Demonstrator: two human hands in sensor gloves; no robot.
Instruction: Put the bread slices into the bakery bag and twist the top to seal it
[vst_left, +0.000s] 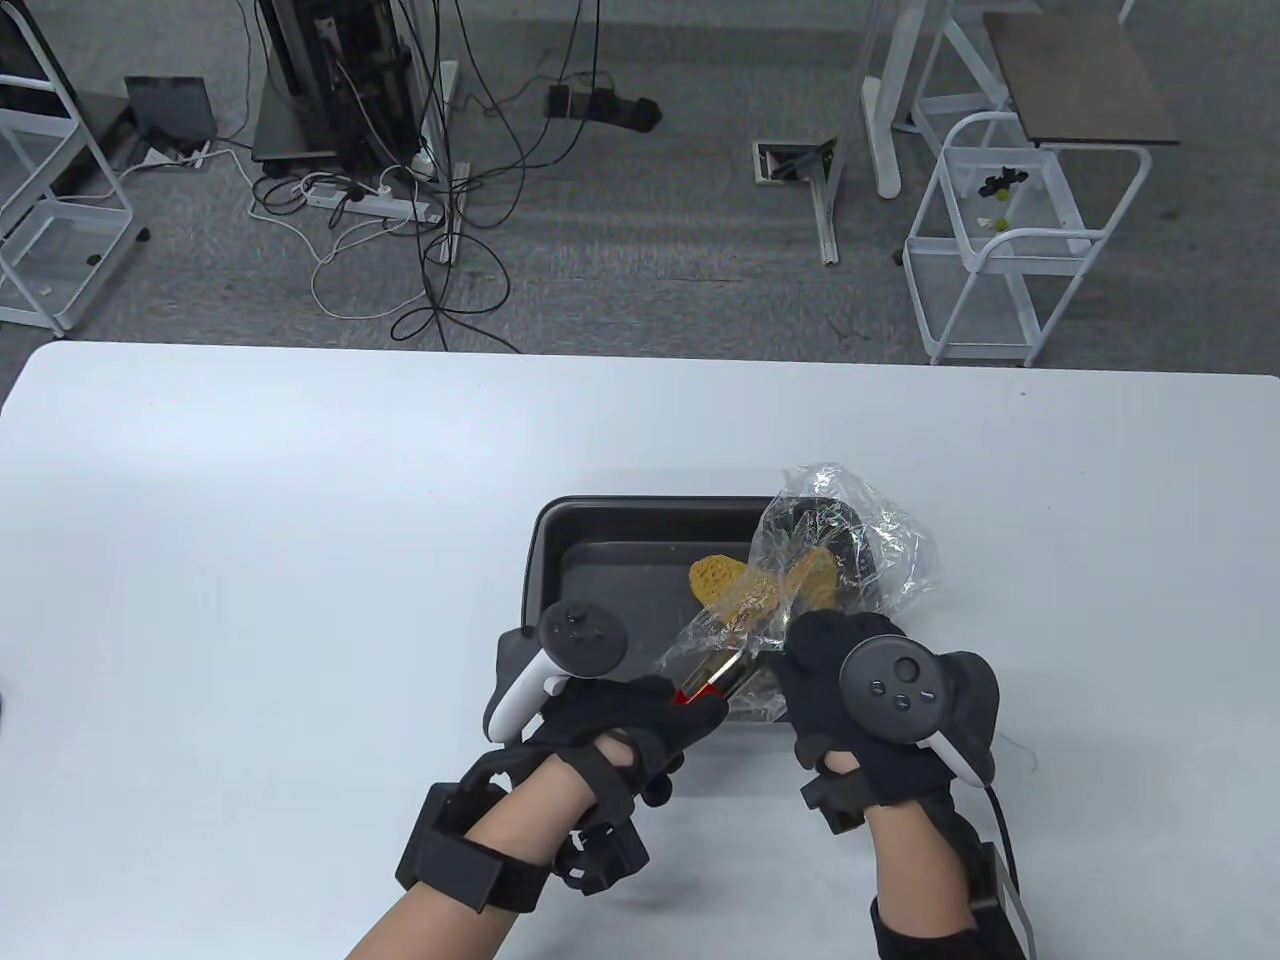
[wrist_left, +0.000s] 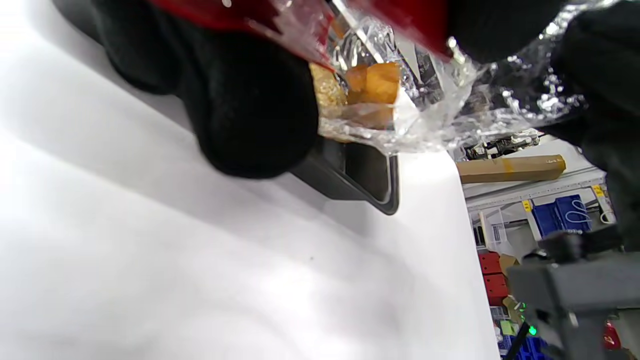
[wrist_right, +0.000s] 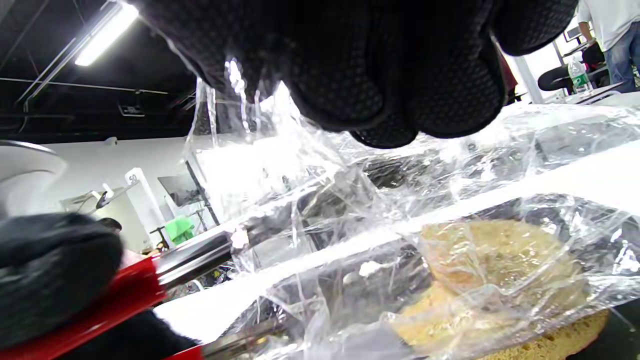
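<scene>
Left hand (vst_left: 640, 725) grips red-handled tongs (vst_left: 712, 680) (inside bag); right hand (vst_left: 850, 680) pinches bakery bag (vst_left: 850, 540).

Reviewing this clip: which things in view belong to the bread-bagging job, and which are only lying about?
In the job:
- bakery bag, held by right hand
- bread slices
- tongs, gripped by left hand
- tray

Lying about:
- white carts
- floor cables
- power strip

Table view high, looking down; wrist views close, low, perhaps tilted; all share tray (vst_left: 548, 560) (wrist_left: 370, 180).
</scene>
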